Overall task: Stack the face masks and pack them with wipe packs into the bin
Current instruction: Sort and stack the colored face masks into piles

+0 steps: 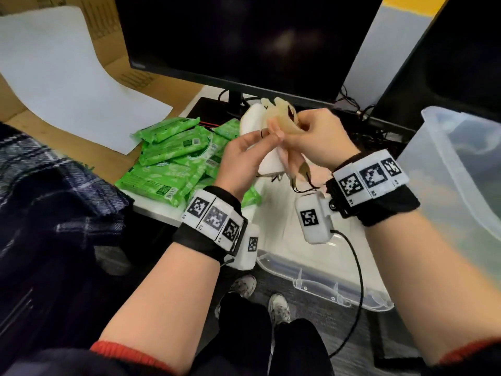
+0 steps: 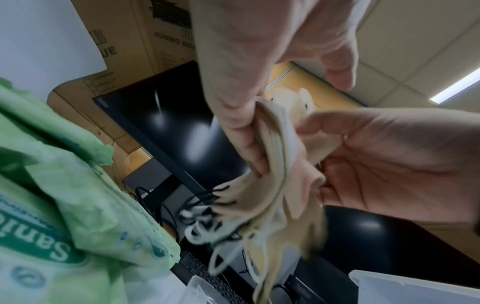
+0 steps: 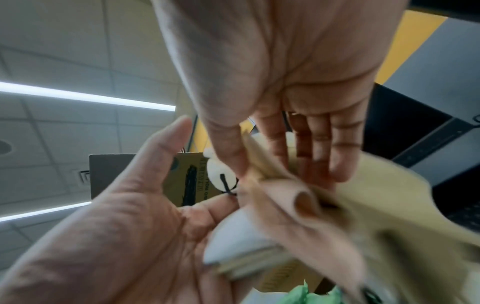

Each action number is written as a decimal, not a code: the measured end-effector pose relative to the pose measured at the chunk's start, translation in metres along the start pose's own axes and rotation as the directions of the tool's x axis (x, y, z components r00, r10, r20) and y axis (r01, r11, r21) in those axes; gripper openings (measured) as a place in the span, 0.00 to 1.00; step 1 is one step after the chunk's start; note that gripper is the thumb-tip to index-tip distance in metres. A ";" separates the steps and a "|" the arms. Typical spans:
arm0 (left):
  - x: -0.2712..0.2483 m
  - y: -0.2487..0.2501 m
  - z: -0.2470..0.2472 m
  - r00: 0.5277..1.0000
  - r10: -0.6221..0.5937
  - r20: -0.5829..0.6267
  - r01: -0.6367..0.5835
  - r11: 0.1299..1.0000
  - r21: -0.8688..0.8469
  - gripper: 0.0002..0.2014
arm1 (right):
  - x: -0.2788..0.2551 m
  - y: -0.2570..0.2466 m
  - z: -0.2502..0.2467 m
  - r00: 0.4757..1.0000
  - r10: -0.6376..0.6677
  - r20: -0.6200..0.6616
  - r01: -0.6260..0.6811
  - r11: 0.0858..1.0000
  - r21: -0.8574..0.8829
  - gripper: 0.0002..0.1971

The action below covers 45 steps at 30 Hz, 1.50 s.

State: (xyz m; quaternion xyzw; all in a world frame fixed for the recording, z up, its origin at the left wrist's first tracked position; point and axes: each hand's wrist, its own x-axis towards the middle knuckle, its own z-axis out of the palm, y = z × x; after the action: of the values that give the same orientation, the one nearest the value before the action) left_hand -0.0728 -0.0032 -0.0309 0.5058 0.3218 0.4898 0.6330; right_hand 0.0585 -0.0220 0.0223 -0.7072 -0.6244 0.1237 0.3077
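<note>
A stack of white and beige face masks with black ear loops is held up over the table edge, between both hands. My left hand grips the white side of the stack from below and the left. Thumb and fingers of my right hand pinch the beige top mask. In the left wrist view the masks hang crumpled, loops dangling. The right wrist view shows my right hand pressing the beige mask against the stack. Green wipe packs lie piled on the table to the left. The clear bin stands at the right.
A dark monitor stands right behind the hands, with a second one at the right and cables between them. A clear lid lies under my right wrist. A white sheet and cardboard lie at the back left, plaid cloth at the left.
</note>
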 end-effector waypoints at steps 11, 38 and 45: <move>-0.015 0.002 0.000 1.000 -0.005 -0.021 0.006 0.999 0.047 0.03 | -0.046 0.003 0.009 0.997 0.030 0.073 -0.055 0.928 0.369 0.13; -0.023 0.006 0.003 0.993 -0.116 0.017 0.116 0.993 0.003 0.10 | -0.041 0.009 0.012 0.994 -0.111 0.006 0.110 0.993 0.031 0.19; -0.014 0.008 -0.020 0.984 -0.139 -0.112 0.142 0.990 0.021 0.10 | -0.039 0.015 -0.005 0.988 0.145 -0.051 -0.147 0.988 -0.053 0.26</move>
State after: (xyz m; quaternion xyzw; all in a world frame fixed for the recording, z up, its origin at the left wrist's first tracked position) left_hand -0.0976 -0.0100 -0.0303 0.4633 0.3980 0.4664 0.6399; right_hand 0.0662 -0.0618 0.0091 -0.7622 -0.5667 0.1114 0.2925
